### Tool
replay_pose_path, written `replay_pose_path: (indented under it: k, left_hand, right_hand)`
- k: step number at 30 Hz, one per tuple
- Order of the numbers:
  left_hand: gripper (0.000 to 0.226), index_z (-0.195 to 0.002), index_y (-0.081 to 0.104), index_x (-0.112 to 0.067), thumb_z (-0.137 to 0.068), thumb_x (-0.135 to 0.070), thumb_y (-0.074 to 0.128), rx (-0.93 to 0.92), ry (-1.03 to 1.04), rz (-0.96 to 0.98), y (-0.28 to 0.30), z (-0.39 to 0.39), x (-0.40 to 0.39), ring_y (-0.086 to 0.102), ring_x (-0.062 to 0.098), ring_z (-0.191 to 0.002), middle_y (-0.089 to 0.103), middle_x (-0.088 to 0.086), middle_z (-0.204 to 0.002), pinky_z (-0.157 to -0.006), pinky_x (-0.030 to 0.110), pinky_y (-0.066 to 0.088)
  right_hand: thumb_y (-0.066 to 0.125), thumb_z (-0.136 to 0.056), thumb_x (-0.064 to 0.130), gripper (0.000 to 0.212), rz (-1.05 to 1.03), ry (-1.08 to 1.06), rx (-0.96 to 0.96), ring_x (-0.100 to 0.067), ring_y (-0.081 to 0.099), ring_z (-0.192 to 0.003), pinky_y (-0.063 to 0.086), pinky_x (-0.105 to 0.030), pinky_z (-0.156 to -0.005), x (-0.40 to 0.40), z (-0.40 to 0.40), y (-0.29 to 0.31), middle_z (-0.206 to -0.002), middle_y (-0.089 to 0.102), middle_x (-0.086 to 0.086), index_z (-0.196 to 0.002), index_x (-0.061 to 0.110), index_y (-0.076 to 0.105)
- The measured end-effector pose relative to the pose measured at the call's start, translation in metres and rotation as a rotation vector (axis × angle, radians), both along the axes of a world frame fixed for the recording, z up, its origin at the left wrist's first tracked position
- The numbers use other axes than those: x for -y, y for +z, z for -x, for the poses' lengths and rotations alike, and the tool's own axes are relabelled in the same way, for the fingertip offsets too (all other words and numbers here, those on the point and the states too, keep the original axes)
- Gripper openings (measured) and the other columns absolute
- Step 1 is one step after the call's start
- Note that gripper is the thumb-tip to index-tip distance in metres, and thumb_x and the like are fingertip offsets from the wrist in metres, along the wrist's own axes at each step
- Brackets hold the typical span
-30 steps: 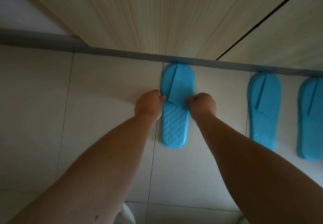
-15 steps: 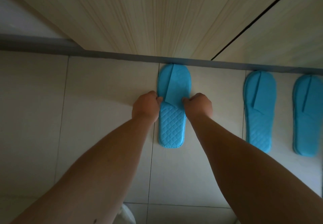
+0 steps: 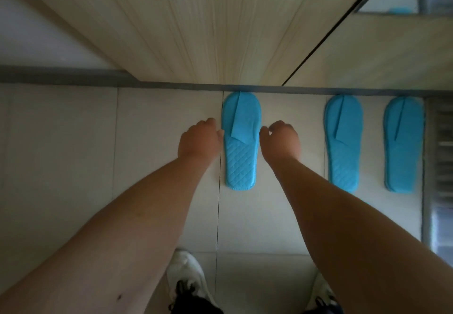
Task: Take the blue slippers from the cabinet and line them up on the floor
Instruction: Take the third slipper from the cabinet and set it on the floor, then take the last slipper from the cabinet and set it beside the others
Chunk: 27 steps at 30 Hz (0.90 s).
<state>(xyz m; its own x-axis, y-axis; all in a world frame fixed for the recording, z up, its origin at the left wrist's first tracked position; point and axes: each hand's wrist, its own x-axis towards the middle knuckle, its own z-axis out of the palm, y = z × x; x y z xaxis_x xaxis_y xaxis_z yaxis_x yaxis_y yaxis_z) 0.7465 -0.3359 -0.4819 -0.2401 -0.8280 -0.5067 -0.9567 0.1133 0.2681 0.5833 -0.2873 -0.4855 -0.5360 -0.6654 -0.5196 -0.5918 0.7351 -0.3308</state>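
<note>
Three flat sky-blue fabric slippers with quilted insoles lie on the pale tiled floor (image 3: 61, 166), toes toward the grey plinth (image 3: 171, 85) under the light wood-grain cabinet doors (image 3: 196, 32).

Leftmost slipper (image 3: 240, 142): toe touching the plinth, heel toward the person, roughly square to the cabinet. Middle slipper (image 3: 343, 142) and right slipper (image 3: 404, 144) lie near each other, parallel, heels about level. The leftmost sits well apart from those two (a wider gap than the one between them).

Left hand (image 3: 199, 139): loosely curled, thumb tip just beside the leftmost slipper's left edge; gripping nothing. Right hand (image 3: 282, 139): fingers loosely curled, just beside the slipper's right edge, also clasping nothing. Contact with the slipper rim cannot be told on either side.

Judgement on progress: three slippers down and lined up; the one between the hands looks placed and released. If pairs are meant, a fourth is likely left. A blue patch (image 3: 399, 10) shows in the open cabinet section at top right, too blurred to identify.

White laced shoes (image 3: 186, 274) at bottom edge.

Writing, brands, labels: none readable on slippers, cabinet or shoes.
</note>
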Motion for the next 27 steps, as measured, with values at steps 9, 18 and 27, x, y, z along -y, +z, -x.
replay_pose_path:
  k: [9,18,27]
  left_hand:
    - [0.065,-0.151,0.015,-0.012,-0.097,-0.045,0.032,0.112,-0.47,0.116,0.154,0.011,-0.052,0.016,0.032,-0.147,0.021,0.012,-0.159,-0.119,0.051,0.014]
    - [0.061,-0.147,0.026,-0.01,-0.096,-0.043,0.036,0.103,-0.679,0.164,0.209,0.064,-0.079,0.026,0.032,-0.143,0.033,0.012,-0.153,-0.118,0.05,0.018]
    - [0.062,-0.146,0.026,-0.01,-0.095,-0.044,0.036,0.109,-0.913,0.189,0.222,0.187,-0.165,0.033,0.032,-0.137,0.038,0.013,-0.148,-0.114,0.048,0.026]
  right_hand:
    - [0.039,-0.099,0.043,0.056,0.03,0.416,-0.284,-0.03,0.011,-0.149,0.003,-0.048,-0.12,-0.065,0.011,0.15,-0.16,0.022,-0.009,-0.148,0.017,0.032]
    - [0.039,-0.099,0.046,0.059,0.02,0.26,-0.24,-0.029,0.013,-0.149,0.006,-0.045,-0.121,-0.13,0.029,0.202,-0.161,0.022,-0.01,-0.15,0.016,0.03]
    - [0.041,-0.099,0.046,0.061,-0.022,0.052,-0.178,-0.028,0.011,-0.15,0.005,-0.042,-0.12,-0.248,0.126,0.225,-0.161,0.02,-0.009,-0.151,0.016,0.027]
